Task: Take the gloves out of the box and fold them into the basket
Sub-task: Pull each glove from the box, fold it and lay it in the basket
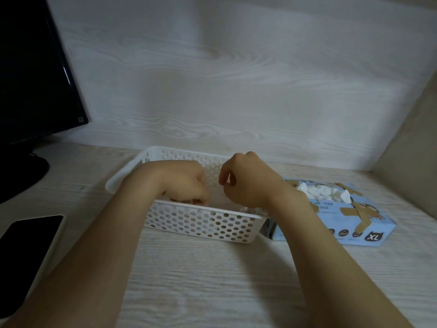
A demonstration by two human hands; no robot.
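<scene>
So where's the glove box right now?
In the head view, the glove box lies on the desk at the right, close beside the right end of the white basket, with white gloves bunched up out of its top opening.

I count one white basket (201,223), one blue glove box (369,223), one monitor (30,67), one phone (26,252) and two hands: left hand (186,183), right hand (248,183). The bunched gloves (324,192) I cannot count.
</scene>
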